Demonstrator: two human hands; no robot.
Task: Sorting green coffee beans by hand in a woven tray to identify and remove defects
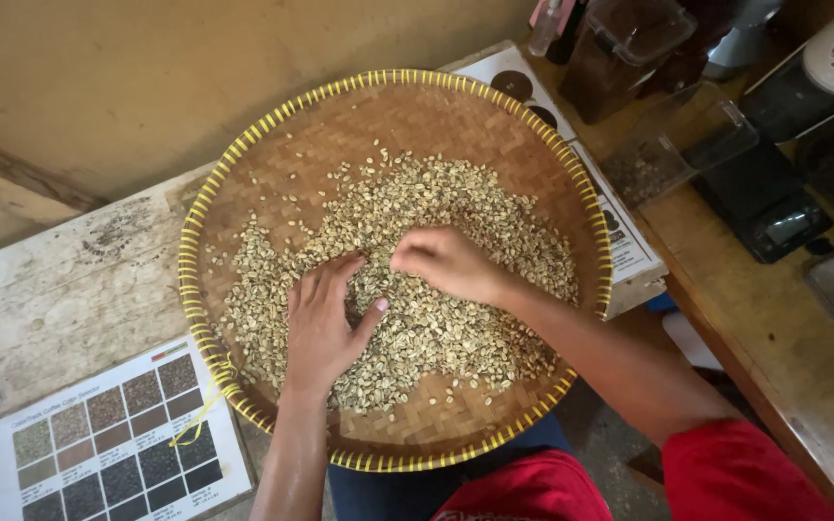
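A round woven bamboo tray (pixel 272 154) with a yellow rim rests on the wooden table and on my lap. Pale green coffee beans (pixel 436 193) lie spread over its middle. My left hand (pixel 320 323) lies flat on the beans, fingers together and thumb out to the right. My right hand (pixel 448 262) sits just right of it with the fingers curled down into the beans; whether it holds any is hidden.
A printed colour chart (pixel 118 439) of bean samples lies at the table's near left. A second printed sheet (pixel 620 232) lies under the tray's right side. A black scale (pixel 760 198), clear plastic containers (pixel 673 145) and a dark jar (pixel 620 48) stand on the right-hand bench.
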